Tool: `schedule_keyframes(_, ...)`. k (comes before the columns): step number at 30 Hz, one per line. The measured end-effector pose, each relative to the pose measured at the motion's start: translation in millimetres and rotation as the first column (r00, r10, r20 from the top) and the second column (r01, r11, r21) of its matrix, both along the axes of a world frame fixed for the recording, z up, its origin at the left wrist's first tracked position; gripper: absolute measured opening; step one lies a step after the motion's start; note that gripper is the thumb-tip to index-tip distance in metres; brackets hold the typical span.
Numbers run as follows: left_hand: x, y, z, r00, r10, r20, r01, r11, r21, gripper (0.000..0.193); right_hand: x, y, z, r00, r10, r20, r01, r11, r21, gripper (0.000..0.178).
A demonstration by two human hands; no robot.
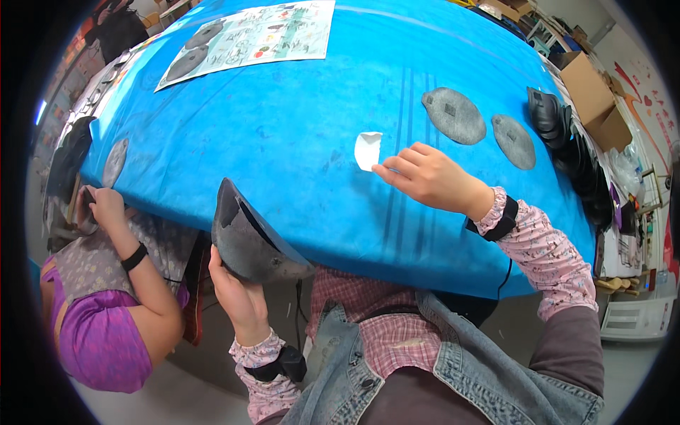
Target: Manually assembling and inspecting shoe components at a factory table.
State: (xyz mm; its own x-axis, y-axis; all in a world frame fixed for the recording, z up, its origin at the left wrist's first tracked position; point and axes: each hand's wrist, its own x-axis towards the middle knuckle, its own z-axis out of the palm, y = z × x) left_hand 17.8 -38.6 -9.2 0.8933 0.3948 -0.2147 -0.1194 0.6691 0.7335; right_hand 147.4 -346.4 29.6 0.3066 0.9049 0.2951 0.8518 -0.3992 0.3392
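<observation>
Grey ovals (pixel 462 119), poster (pixel 248 48) on blue tablecloth (pixel 283 134)

Brn cardbd box (pixel 589 91), wht crate (pixel 635 319)

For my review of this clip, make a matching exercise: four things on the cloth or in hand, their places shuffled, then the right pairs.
Things
1. Grey curved piece
2. White scrap
3. Printed sheet
4. Pair of grey ovals

Places
A. On the far part of the blue cloth, left of centre
B. Lying toward the cloth's right edge
C. In the left hand
D. At the fingers of the right hand

Pairs: 1-C, 2-D, 3-A, 4-B
</observation>
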Motion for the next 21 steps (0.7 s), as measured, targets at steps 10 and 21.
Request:
schedule_keyframes(10, 2, 3, -8, 0.995, -0.087, 0.046, 0.088, 0.996, -0.016, 0.044, -1, 2, -15, 0.984, 0.043, -0.172, -0.028, 0.996, 0.088, 0.009)
schedule_keyframes(21, 5, -7, -7, 0.990, -0.129, 0.058, 0.130, 0.991, -0.020, 0.042, -2, -3, -11, 0.968, 0.036, -0.249, -0.015, 0.996, 0.089, 0.012)
